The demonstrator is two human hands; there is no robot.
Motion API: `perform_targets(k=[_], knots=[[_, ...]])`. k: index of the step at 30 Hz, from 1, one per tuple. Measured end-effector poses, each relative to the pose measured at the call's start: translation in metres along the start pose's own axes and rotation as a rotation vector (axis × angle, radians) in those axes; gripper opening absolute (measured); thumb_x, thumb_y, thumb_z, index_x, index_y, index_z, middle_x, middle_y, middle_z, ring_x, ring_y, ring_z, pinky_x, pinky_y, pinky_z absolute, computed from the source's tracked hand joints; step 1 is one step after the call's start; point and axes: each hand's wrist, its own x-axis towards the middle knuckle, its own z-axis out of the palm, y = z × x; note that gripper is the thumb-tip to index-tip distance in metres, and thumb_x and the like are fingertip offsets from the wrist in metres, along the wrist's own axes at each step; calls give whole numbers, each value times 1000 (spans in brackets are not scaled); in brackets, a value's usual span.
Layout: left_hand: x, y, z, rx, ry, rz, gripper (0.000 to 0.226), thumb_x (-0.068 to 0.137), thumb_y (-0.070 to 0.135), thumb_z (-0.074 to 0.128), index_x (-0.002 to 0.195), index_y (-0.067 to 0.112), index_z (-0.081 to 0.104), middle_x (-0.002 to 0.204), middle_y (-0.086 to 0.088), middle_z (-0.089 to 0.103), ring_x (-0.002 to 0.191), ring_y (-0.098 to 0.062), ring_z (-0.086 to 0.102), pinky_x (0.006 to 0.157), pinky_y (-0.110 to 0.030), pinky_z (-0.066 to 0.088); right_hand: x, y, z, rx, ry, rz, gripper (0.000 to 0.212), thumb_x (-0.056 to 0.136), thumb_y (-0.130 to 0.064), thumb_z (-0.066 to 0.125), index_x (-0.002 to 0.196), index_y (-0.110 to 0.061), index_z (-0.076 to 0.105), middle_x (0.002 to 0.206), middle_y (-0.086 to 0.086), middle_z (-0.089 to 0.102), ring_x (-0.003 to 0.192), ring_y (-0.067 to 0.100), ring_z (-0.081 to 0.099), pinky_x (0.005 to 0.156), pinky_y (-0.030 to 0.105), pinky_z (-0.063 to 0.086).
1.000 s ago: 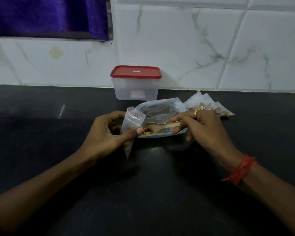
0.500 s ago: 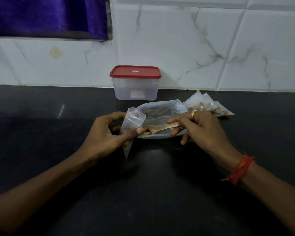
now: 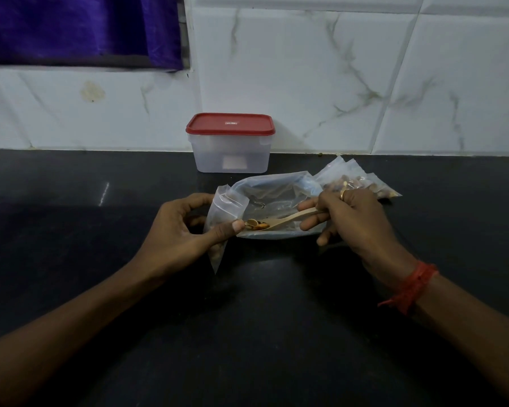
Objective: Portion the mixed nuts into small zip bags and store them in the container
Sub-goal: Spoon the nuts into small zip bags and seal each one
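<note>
**Q:** What does the left hand hold?

**A:** It grips a small zip bag, with the thumb pressed across the front and the fingers curled behind. The bag hangs with its mouth uppermost and its lower corner pointing down at the dark surface. Pale lumps show through its lower part.

**Q:** And the right hand?

**A:** It pinches the handle of a wooden spoon between thumb and fingers, the remaining fingers loosely curled. The spoon lies almost level, bowl to the left, and carries a few mixed nuts. The bowl sits just beside the tip of the left thumb, at the front of the small bag. A ring is on one finger and a red thread circles the wrist.

**Q:** Where is the stock of nuts?

**A:** A large clear bag lies open on the surface behind the spoon, between the two hands. What it contains cannot be made out clearly. Behind the right hand, filled small bags lie fanned on the surface with nuts visible inside, partly hidden by the knuckles.

**Q:** And the container?

**A:** It is translucent, with its red lid on, and stands at the back of the surface against the tiled wall. It is behind the large bag and apart from it. A purple cloth hangs at the upper left.
</note>
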Motion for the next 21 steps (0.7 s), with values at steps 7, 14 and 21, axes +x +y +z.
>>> perform_targets(k=[7, 14, 21], knots=[[-1, 0, 1, -10, 7, -1, 49, 73, 29, 80, 119, 19, 68, 112, 6, 75, 104, -9, 71, 84, -25, 59, 4, 1, -5, 81, 89, -51, 31, 99, -14, 50, 85, -12, 77, 69, 8, 75, 53, 21, 64, 52, 26, 53], [-3, 2, 2, 6, 2, 18, 53, 69, 34, 79, 119, 20, 68, 112, 8, 74, 104, -6, 70, 85, -23, 58, 1, -8, -8, 222, 161, -190, 34, 99, -6, 46, 85, -9, 76, 66, 7, 73, 49, 13, 62, 49, 22, 52], [-2, 2, 1, 26, -13, 20, 57, 66, 50, 82, 117, 28, 66, 113, 12, 72, 106, -2, 68, 81, -17, 57, -10, -14, 0, 305, 48, -358, 36, 102, -2, 43, 87, -12, 74, 82, 5, 76, 69, 15, 71, 50, 24, 56]])
